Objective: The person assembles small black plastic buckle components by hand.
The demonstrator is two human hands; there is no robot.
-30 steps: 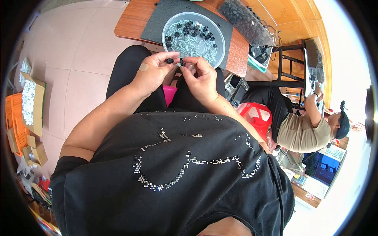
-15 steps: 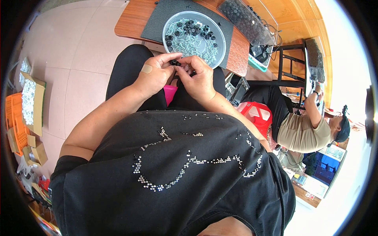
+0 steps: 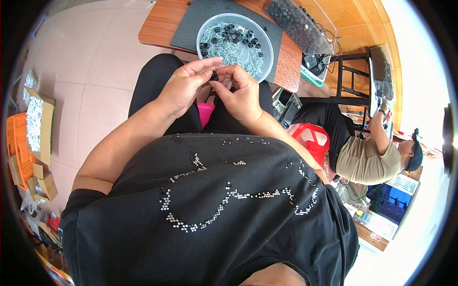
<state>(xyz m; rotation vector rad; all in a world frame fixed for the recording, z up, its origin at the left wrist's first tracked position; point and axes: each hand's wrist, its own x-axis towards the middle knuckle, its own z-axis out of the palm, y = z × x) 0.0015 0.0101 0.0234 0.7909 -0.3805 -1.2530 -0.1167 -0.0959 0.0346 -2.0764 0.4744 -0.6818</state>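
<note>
My left hand (image 3: 185,89) and my right hand (image 3: 240,91) meet above my lap, at the near rim of a round clear tub (image 3: 271,53). Between the fingertips of both is a small black round part (image 3: 214,76), mostly covered by the fingers. The curled right fingers also have something dark under them, too hidden to name. In the tub lie many silvery screws (image 3: 224,53) with several black round parts (image 3: 233,34) like the one in my fingers.
The tub stands on a dark mat (image 3: 183,35) over a brown wooden table (image 3: 155,26). A clear bin of black parts (image 3: 298,28) is at the far right. To the right sits another person (image 3: 369,159) beside a red basket (image 3: 305,138). Cardboard boxes (image 3: 45,128) and an orange crate (image 3: 16,143) line the left.
My left hand has rolled, so the pale patch on its back is now mostly out of sight. The black part has turned slightly between the fingertips. The tub stays put.
</note>
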